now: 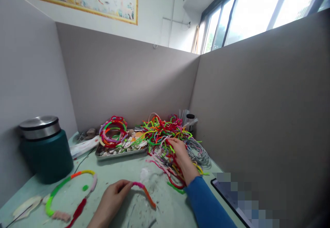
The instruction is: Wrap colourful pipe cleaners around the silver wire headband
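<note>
My left hand (113, 198) is closed in a pinch near the front of the table, holding one end of a fuzzy pipe cleaner (147, 194). That piece is magenta by my fingers and orange toward its free end, which bends down to the right. Farther back, my right hand (180, 155) reaches into a tangled heap of pipe cleaners (165, 128) in many colours. Its fingers pinch at pipe cleaners there; which strand they grip is hard to make out. To the left lies a ring (51, 194) wrapped in coloured fuzzy sections, with a dark red section trailing off it.
A metal tray (121, 156) holds shells or stones, with a stack of coloured rings (102, 137) on it. A teal thermos jar (47, 155) stands left, near a feather (27, 205). Grey cord (199, 152) lies right, and a tablet (227, 197) nearer. Partitions (129, 73) enclose the table.
</note>
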Available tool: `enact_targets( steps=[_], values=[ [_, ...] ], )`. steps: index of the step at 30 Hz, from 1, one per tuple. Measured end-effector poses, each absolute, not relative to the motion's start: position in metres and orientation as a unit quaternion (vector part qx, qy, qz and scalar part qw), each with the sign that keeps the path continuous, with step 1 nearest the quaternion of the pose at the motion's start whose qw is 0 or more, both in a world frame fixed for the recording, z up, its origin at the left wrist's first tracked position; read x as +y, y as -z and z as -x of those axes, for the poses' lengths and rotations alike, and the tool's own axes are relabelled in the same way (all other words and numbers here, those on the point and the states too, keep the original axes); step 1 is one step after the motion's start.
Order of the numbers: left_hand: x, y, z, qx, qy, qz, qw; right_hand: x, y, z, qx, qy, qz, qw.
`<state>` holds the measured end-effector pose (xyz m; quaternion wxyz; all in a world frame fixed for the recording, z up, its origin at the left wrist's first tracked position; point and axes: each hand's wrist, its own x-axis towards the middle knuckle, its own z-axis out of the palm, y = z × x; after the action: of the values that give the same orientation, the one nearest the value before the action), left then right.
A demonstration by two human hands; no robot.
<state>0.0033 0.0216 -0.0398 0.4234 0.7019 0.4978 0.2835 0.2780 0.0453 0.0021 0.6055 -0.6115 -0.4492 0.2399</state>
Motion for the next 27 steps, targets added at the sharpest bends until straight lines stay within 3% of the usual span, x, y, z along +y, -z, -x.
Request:
enact_targets(
  steps=[6,10,19,23,27],
  values=[
    [0.020,0.038,-0.004,0.498,-0.292,-0.698,0.424,0.027,-0.018,-0.276,-0.571,-0.206,0.669,0.428],
    [0.019,0.039,-0.004,0.487,-0.297,-0.700,0.430,0.022,-0.032,-0.273,-0.605,-0.176,0.675,0.383],
    [0.014,0.031,-0.005,0.461,-0.270,-0.715,0.450,0.018,-0.046,-0.293,-0.580,-0.068,0.685,0.435],
    [0.016,0.034,-0.004,0.463,-0.296,-0.701,0.456,0.012,-0.054,-0.298,-0.542,0.015,0.658,0.522],
    [0.018,0.039,-0.003,0.467,-0.305,-0.698,0.449,0.005,-0.064,-0.293,-0.529,0.017,0.624,0.576]
  ],
)
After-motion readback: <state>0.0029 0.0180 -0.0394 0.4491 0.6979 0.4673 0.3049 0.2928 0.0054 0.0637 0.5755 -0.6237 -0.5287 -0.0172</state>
